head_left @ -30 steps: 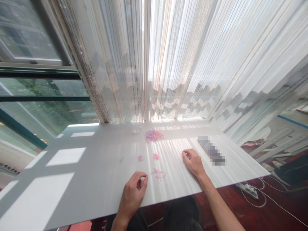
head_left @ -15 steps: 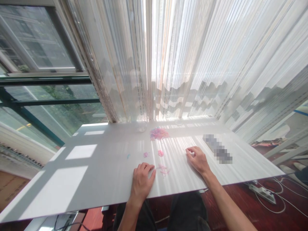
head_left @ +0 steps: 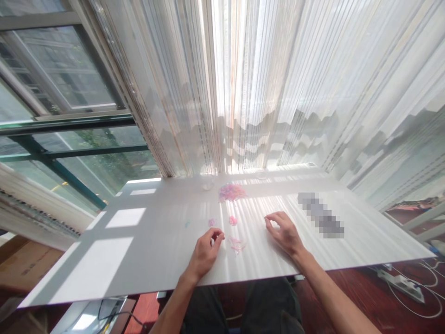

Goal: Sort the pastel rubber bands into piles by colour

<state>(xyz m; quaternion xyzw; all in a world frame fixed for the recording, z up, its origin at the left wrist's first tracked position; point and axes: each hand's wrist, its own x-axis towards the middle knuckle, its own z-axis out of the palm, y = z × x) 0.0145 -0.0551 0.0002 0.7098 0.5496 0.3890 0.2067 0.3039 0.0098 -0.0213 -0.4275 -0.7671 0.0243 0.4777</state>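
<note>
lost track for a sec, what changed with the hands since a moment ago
The left hand has drawn its fingers together just below a small pink tuft of rubber bands; nothing held shows. The right hand has opened its curled fingers. The rubber-band pile stayed where it was.

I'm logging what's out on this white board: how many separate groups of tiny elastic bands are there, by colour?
Mixed pink and blue heap: 1
Pink clumps: 2
Pale pink loose tangle: 1
Pale blue band: 1
Total: 5
</note>
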